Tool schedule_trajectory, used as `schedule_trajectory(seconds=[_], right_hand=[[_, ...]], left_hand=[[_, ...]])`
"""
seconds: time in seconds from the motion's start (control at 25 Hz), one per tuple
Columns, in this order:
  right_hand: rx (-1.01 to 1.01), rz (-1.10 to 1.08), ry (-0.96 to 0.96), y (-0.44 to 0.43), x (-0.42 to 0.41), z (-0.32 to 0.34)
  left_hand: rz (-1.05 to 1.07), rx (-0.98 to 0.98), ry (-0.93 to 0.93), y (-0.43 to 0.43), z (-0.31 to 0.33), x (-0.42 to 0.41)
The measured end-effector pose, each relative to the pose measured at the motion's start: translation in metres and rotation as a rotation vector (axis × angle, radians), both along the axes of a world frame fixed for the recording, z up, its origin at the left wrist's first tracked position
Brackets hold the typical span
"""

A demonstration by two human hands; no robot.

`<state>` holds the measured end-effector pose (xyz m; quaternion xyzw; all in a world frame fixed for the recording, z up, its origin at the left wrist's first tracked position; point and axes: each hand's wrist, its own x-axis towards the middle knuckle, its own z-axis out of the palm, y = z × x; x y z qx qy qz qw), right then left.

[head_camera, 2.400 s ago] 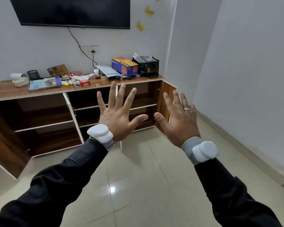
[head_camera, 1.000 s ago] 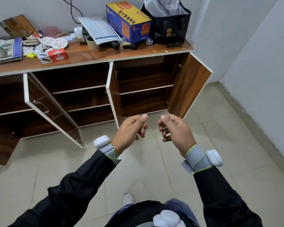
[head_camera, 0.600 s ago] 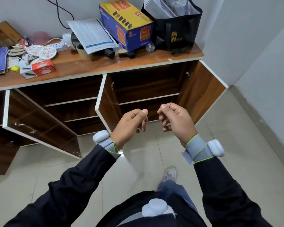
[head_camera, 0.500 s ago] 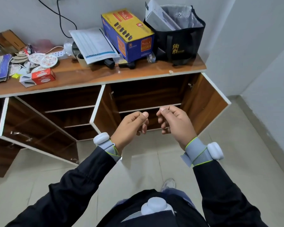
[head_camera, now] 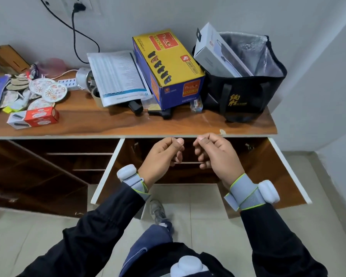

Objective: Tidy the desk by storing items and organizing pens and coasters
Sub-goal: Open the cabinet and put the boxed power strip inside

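Both hands hang in front of the open cupboard, just below the front edge of the desk [head_camera: 108, 124]. The left grip [head_camera: 160, 156] is closed, its fingers curled into the palm with the thumb laid on the forefinger, and nothing shows inside it. The right grip [head_camera: 216, 154] is curled up the same way and is just as empty, its knuckles near the left one's but apart from them. Each wrist wears a grey band with a white pod, left [head_camera: 132, 178] and right [head_camera: 254, 192]. The coasters [head_camera: 48, 90], round and flower-patterned, lie in a loose heap on the desk well up and to the left of the left grip. A red and white carton [head_camera: 36, 116] lies just in front of them. Straight above the two grips stands a yellow and blue box [head_camera: 168, 66]. A printed sheet [head_camera: 118, 76] leans on things to the left of it, and two small black objects [head_camera: 164, 113] lie at its foot. Up and to the right of the right grip sits a black bag [head_camera: 248, 92], foil-lined and holding a white box [head_camera: 218, 50]. One open cupboard door [head_camera: 108, 166] stands just left of the left grip and another [head_camera: 278, 168] just right of the right grip. Dark shelves show behind both hands.
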<state>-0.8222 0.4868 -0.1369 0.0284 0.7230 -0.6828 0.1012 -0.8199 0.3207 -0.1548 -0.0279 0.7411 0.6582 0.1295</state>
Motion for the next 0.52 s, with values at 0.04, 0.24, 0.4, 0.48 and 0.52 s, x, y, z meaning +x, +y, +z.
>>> schedule_trajectory(seconds=[0.04,0.24,0.4,0.48,0.52], right_hand=[[0.006,0.0,0.004,-0.005,-0.019,0.0],[0.009,-0.08,0.013,-0.03,-0.113,0.019],[0.032,-0.132,0.047,-0.034,-0.152,0.037],[0.017,-0.143,0.069,-0.031,-0.17,0.042],[0.004,-0.15,0.081,-0.028,-0.18,0.045]], left_hand=[[-0.01,0.003,0.015,-0.004,0.0,-0.02],[-0.064,0.008,0.092,-0.025,0.014,-0.132],[-0.127,0.023,0.169,-0.019,0.033,-0.178],[-0.14,0.048,0.19,-0.013,0.039,-0.199],[-0.14,0.06,0.199,-0.01,0.042,-0.208]])
